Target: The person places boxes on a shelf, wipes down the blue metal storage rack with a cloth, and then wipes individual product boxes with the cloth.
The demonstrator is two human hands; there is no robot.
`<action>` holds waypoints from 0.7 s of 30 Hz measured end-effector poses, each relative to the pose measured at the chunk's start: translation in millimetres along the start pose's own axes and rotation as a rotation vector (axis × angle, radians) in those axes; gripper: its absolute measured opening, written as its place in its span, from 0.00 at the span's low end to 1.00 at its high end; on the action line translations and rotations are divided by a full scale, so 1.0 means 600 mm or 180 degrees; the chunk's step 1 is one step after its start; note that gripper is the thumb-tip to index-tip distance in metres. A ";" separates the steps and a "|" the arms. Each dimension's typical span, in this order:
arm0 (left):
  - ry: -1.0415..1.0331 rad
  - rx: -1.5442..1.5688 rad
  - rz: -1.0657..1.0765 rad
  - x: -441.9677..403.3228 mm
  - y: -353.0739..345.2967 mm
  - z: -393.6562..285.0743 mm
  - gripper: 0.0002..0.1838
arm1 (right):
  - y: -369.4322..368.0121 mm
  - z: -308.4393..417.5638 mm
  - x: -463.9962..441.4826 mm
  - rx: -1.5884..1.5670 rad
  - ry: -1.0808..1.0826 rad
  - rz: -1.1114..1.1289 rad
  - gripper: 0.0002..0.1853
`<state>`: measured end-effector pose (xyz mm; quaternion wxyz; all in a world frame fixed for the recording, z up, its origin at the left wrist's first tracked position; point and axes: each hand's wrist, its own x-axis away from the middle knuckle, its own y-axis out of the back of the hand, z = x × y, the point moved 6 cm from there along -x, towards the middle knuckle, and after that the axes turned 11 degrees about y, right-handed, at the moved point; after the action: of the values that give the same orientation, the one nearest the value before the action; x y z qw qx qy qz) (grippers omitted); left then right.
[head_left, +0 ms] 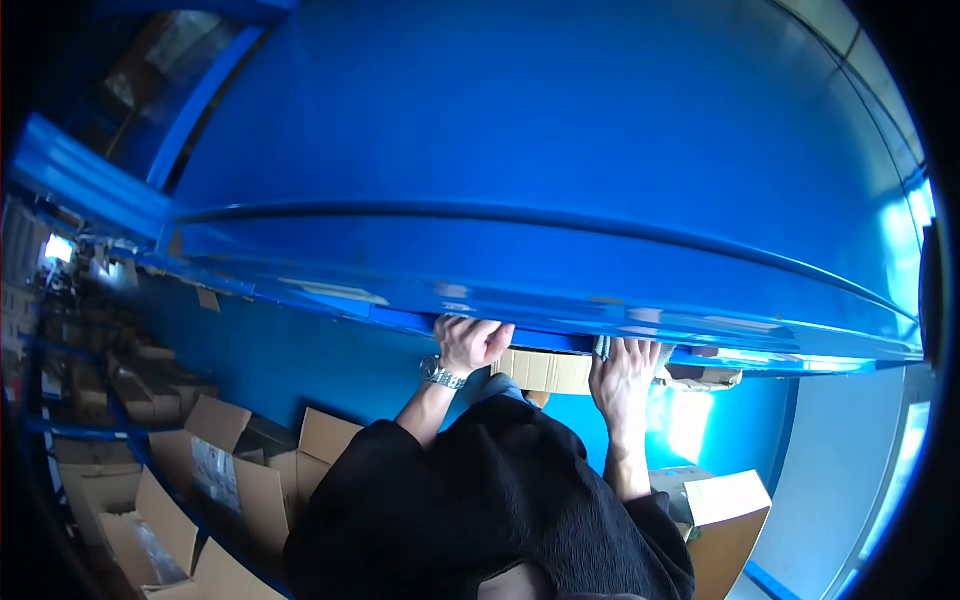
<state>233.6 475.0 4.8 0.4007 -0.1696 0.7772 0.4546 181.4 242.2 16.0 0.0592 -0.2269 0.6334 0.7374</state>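
Observation:
My left hand (472, 342), with a metal watch (441, 373) on its wrist, is at the front edge of a large blue metal surface (520, 130). Its fingers are curled, and what they hold, if anything, is hidden. To the right, at the same edge, my right hand (626, 372) has bent fingers closed over a greyish cloth-like item (662, 358), which shows on both sides of them. The fingertips of both hands are mostly out of sight.
Open cardboard boxes (262, 490) stand at the lower left, some with clear plastic inside. Another open box (735, 525) is at the lower right. Flat cardboard (555, 372) shows below the edge between my hands. Blue shelving (90, 175) stands at the far left.

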 end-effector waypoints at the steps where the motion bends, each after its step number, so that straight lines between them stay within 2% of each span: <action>1: 0.0037 0.0109 0.0131 0.001 -0.001 0.004 0.08 | -0.010 0.010 -0.005 -0.0195 -0.0007 0.0130 0.17; 4: 0.0123 0.0461 0.0487 -0.006 -0.007 0.007 0.07 | -0.033 0.040 -0.021 -0.0745 -0.0034 0.0498 0.25; 9: 0.0149 0.0623 0.0321 -0.036 0.012 -0.004 0.07 | -0.040 0.108 -0.054 -0.1213 0.0355 0.0444 0.30; 10: 0.0176 0.0582 0.0284 -0.034 0.015 0.000 0.07 | -0.040 0.118 -0.059 -0.1223 0.0417 0.0444 0.30; 14: 0.0608 0.1259 0.0832 -0.009 0.004 0.031 0.02 | -0.038 0.151 -0.077 -0.1337 0.0554 0.0338 0.33; 19: 0.1244 0.1810 0.0648 -0.004 0.042 0.072 0.04 | -0.024 0.204 -0.104 -0.0750 0.1018 -0.0212 0.30; 21: 0.1354 0.1758 0.0671 -0.003 0.060 0.091 0.05 | -0.032 0.224 -0.110 -0.0865 0.0991 -0.0020 0.33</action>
<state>237.7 539.6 12.0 0.2117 -0.0647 0.9499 0.2208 212.7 388.0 38.2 -0.0683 -0.3461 0.5289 0.7719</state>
